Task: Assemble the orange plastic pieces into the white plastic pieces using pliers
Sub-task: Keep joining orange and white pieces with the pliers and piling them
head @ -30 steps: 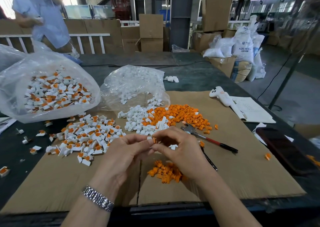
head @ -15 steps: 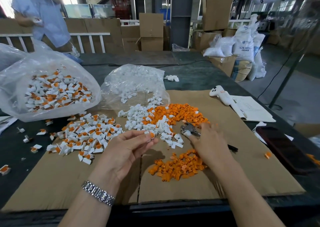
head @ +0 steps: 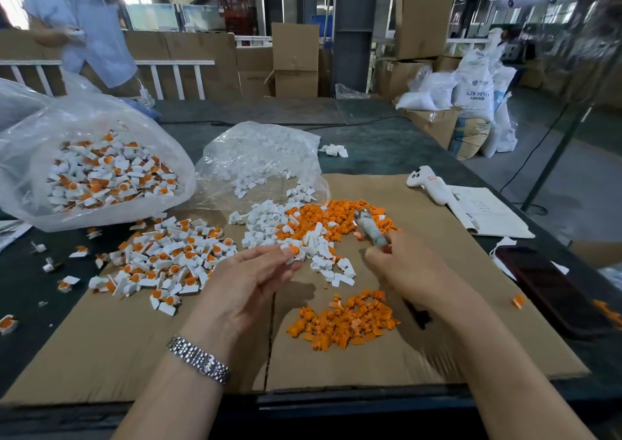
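Warehouse bench, dark table (head: 387,150) with a cardboard sheet (head: 134,348) as your work mat, boxes and sacks behind.

Your left hand (head: 249,285): thumb and fingertips (head: 285,250) pinch one white piece with an orange piece seated in its top (head: 293,250), orange side up and turned toward the right hand. My read is that you're presenting it so the tool can squeeze the insert home.

Your right hand (head: 404,264) is curled round the pliers (head: 368,229), nose pointing up and away, over the far orange pile. Image is motion-blurred there, so I can't tell if the jaws are apart or together. The nose is near the pinched piece but clearly apart from it, off to its right and slightly farther from you.

Outward from there: loose white pieces (head: 269,224) and loose orange pieces (head: 336,217) sit just beyond your fingertips, a second orange pile (head: 343,322) lies near you between the wrists. Both feeds are in short reach. Finished assemblies (head: 165,261) are heaped to your left, more in the open bag (head: 101,174) beyond, likely the output side. Bag of white stock (head: 262,157) is behind the middle pile.

Next, I'd judge: bring the nose over the insert and press.
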`<move>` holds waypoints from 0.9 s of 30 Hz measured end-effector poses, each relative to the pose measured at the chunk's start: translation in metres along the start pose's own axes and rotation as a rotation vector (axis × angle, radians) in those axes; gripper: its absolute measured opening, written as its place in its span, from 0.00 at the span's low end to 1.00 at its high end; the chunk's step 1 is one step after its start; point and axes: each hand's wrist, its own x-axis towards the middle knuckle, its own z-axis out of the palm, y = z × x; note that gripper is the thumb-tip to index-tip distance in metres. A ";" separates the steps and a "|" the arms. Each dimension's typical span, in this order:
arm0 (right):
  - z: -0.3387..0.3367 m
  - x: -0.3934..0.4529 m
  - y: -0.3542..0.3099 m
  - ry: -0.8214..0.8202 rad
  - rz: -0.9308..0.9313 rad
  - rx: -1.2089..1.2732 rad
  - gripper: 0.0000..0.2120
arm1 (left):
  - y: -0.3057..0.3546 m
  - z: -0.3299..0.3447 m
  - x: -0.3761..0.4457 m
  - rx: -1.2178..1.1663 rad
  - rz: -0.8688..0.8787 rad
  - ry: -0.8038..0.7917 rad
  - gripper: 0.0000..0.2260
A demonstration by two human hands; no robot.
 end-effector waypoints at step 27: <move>0.050 -0.043 -0.051 -0.249 -0.134 0.100 0.16 | -0.001 -0.006 0.000 0.088 0.111 0.036 0.04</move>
